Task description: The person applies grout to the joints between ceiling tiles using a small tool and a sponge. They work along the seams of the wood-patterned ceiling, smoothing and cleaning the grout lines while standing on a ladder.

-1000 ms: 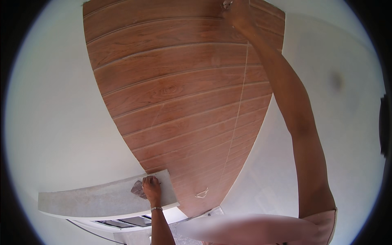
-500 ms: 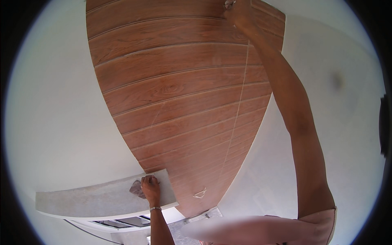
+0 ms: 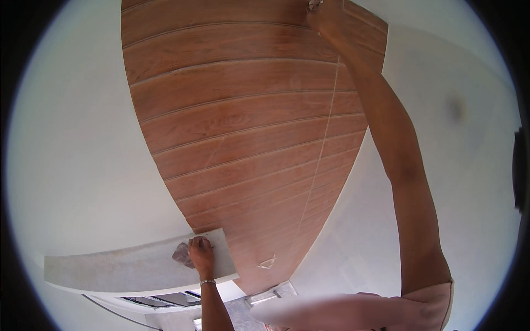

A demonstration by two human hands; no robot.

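My left hand (image 3: 201,255), with a band at its wrist, rests on a grey ledge (image 3: 121,267) with its fingers curled closed. From beneath its fingers a crumpled brown piece (image 3: 182,255) sticks out to the left; cloth or paper, I cannot tell. High up, my right hand (image 3: 329,21) is closed against the reddish-brown wood-grain panelling (image 3: 237,118). A small crumpled greyish piece (image 3: 314,5) shows at its fingers; its kind cannot be made out.
Pale plain walls flank the panelling, the right wall (image 3: 441,154) behind my raised arm. A thin whitish line (image 3: 326,138) crosses the boards, and a small triangular mark (image 3: 267,262) lies lower down. Dark slatted openings (image 3: 160,299) and a dark cable (image 3: 118,317) are below the ledge.
The view has shifted slightly, so the panelling and ledge sit a little differently. Both hands keep nearly the same places and the same closed shape.
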